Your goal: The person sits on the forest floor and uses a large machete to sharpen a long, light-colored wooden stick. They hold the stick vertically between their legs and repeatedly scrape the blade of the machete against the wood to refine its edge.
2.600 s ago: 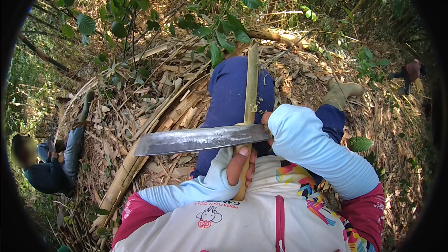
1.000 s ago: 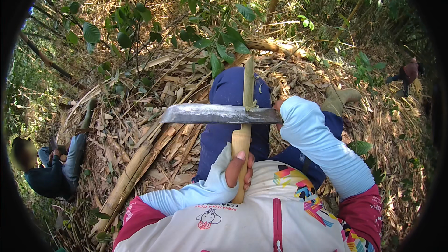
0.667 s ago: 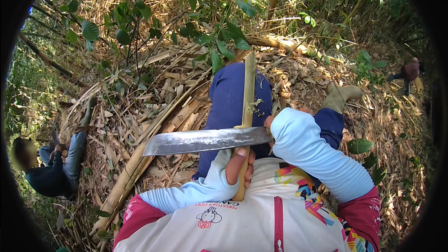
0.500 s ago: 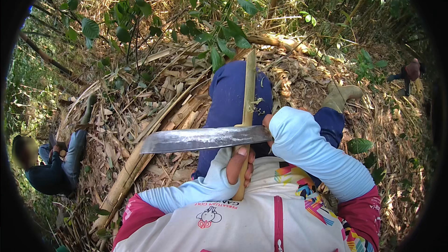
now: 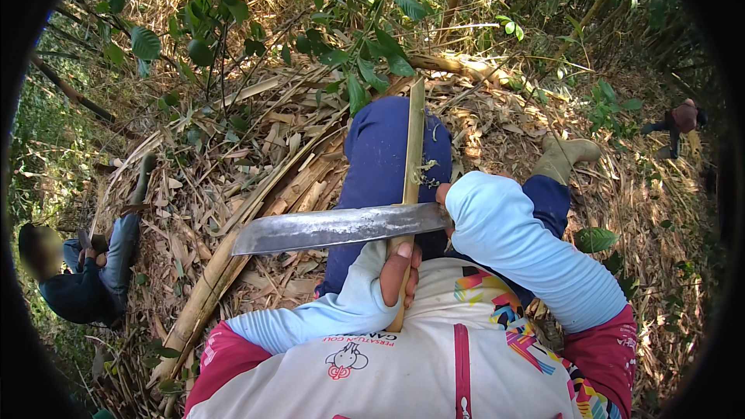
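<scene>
I sit on the ground with a long strip of bamboo [image 5: 412, 151] lying along my blue trouser leg [image 5: 380, 147]. My left hand [image 5: 399, 271] grips the near end of the strip against my body. My right hand [image 5: 444, 195], mostly hidden by its pale blue sleeve, holds the handle of a broad steel machete [image 5: 334, 228]. The blade lies across the strip, pointing left, its edge against the bamboo. Thin shavings curl off the strip just above the blade.
Dry bamboo husks and leaves cover the ground. Thick bamboo poles [image 5: 209, 295] lie to my left. Another person [image 5: 85, 279] sits at the far left, a third person [image 5: 683, 118] stands far right. A green boot [image 5: 566, 157] is on my right foot. Leafy branches hang ahead.
The machete swung up to a level position higher on the strip about a second ago, then came back down toward me; it now lies tilted across the strip as before.
</scene>
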### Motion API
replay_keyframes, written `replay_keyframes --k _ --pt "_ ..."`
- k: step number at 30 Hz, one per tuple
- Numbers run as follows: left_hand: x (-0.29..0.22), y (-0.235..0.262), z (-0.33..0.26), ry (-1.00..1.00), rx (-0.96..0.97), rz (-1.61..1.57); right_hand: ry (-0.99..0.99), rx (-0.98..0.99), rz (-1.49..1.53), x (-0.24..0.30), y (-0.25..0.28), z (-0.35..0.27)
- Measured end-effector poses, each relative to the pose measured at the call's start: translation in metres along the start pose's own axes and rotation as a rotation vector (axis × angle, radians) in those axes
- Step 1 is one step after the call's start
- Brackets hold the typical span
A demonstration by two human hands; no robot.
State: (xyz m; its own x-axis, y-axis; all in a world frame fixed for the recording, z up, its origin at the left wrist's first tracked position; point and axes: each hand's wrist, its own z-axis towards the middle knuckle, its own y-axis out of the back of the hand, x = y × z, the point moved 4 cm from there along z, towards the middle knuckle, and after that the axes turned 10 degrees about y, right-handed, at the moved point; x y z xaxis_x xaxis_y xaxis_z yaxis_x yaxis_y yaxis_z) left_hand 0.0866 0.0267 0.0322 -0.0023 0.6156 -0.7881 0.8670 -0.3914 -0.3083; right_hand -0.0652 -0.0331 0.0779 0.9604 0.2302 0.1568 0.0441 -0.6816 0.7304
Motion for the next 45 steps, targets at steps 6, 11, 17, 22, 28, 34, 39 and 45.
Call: replay_keyframes --k 6,11,17,22,28,34,39,45 --pt "-0.001 0.002 -0.001 0.029 0.018 0.006 -0.042 0.005 -0.015 0.000 0.001 -0.002" --pt "-0.002 0.000 -0.002 0.001 -0.026 -0.009 -0.080 -0.053 -0.014 -0.011 -0.002 0.004" --pt "-0.003 -0.001 -0.002 0.003 -0.034 -0.045 -0.086 -0.206 -0.060 -0.013 0.007 -0.005" --pt "0.000 0.000 -0.004 0.002 -0.029 -0.063 -0.142 -0.340 0.084 -0.034 0.005 -0.007" --pt "0.000 0.000 -0.001 0.041 -0.010 -0.055 -0.043 -0.068 0.033 -0.013 -0.010 0.004" --pt "-0.003 -0.002 -0.002 0.027 -0.009 -0.033 -0.017 -0.025 0.014 -0.006 -0.013 0.003" --pt "-0.003 -0.001 -0.003 0.075 0.005 0.004 0.117 -0.384 0.029 0.006 -0.010 -0.014" --pt "-0.002 0.000 -0.002 0.064 -0.008 0.015 0.008 -0.237 -0.040 -0.003 0.002 -0.006"
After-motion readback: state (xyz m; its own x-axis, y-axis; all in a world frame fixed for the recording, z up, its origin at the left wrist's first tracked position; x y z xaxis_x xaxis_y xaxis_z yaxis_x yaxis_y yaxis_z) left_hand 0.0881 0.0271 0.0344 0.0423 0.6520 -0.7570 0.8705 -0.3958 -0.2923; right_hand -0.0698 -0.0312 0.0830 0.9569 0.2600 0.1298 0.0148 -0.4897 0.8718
